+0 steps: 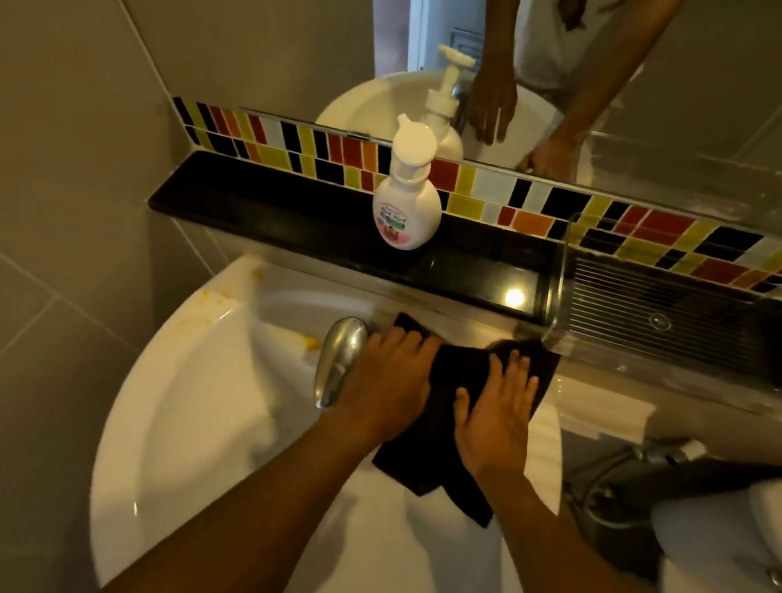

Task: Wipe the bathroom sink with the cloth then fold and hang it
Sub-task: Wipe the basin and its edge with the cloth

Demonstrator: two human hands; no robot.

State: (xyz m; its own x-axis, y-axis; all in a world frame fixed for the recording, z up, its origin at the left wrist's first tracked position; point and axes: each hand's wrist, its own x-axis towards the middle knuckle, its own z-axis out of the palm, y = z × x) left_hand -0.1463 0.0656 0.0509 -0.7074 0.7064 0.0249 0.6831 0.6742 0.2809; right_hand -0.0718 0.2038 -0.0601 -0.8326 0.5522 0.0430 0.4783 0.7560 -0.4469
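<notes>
A black cloth [448, 428] lies spread over the back right rim of the white round sink [196, 400]. My left hand [387, 385] rests on the cloth's left part, right beside the chrome tap [338, 361]. My right hand [498, 412] lies flat on the cloth's right part with its fingers spread. Both palms press down on the cloth; neither hand closes around it. The cloth's lower corners hang toward the basin. Yellowish stains [225, 297] mark the sink's back left rim.
A white pump bottle [408, 199] stands on the black ledge [271, 211] behind the sink. A clear ribbed tray [665, 312] sits on the ledge at right. A mirror [657, 72] and coloured tile strip run above. A toilet [746, 532] and spray hose [672, 450] are at right.
</notes>
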